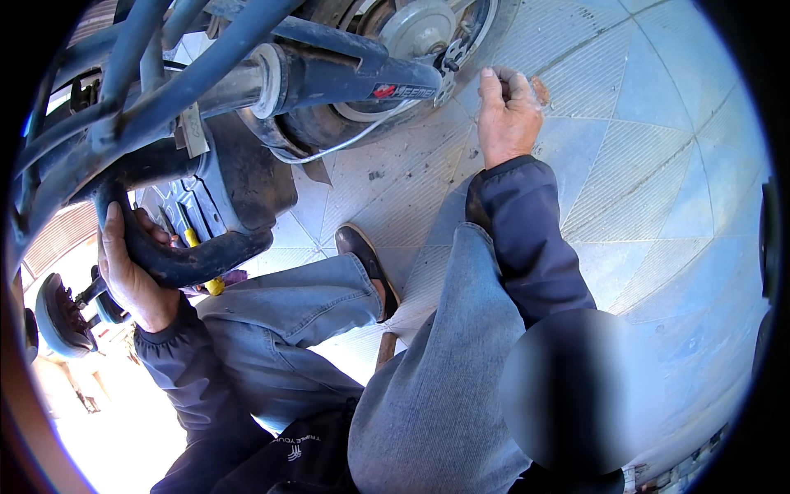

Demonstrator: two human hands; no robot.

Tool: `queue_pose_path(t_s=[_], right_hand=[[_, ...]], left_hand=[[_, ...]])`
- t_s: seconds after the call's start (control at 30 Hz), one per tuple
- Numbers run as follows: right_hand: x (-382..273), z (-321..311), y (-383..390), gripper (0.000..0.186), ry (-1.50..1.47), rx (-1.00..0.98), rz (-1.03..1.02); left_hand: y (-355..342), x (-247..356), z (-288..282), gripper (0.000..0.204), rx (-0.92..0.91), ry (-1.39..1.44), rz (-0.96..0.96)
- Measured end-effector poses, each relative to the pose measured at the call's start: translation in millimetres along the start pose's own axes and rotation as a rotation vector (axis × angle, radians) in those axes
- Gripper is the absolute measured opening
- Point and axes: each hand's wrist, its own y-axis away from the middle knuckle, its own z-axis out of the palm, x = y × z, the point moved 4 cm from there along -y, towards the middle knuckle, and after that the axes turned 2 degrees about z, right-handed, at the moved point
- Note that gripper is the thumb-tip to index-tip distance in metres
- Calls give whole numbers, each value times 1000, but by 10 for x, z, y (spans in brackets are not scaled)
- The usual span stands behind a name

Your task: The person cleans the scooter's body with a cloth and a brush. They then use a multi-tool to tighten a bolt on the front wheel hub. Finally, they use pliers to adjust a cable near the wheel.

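Observation:
My left hand (136,272) grips a bent black frame tube (218,255) on a two-wheeler, with the thumb along its near side and the fingers partly hidden behind it. To the right, my right hand (510,119) is held near the wheel's axle with its fingers curled in and the thumb against them. What those fingers hold, if anything, cannot be made out. A small brown piece (540,90) shows beside the knuckles; whether they touch is unclear. Between my hands runs a thick dark fork leg (337,82), ending at the axle nut (451,64) and a perforated metal plate.
The wheel (420,33) stands beyond the fork leg, and a pale cable (354,142) loops below it. Yellow-handled tools (191,237) lie behind the tube. Ribbed, patterned tiles (609,173) cover the floor. My shoe (366,263) rests under the fork.

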Motion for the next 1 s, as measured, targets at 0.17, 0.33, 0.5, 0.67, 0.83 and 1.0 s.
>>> queue_pose_path(t_s=[0.17, 0.33, 0.5, 0.67, 0.83, 1.0], right_hand=[[-48, -16, 11, 19, -2, 17, -52], [-43, -19, 9, 18, -12, 16, -81], [-92, -31, 23, 17, -8, 4, -122], [-134, -44, 44, 15, 40, 23, -244], [-103, -60, 31, 16, 24, 20, -180], [42, -1, 3, 31, 106, -212, -22]], left_hand=[[0, 2, 1, 32, -4, 14, 7], [-1, 2, -2, 32, 3, -4, 7], [-13, -35, -42, 39, 9, 0, -13], [-4, -38, -36, 38, 15, -1, -28], [-2, -24, -32, 33, 21, -7, -14], [-2, -42, -51, 36, 30, 13, -46]])
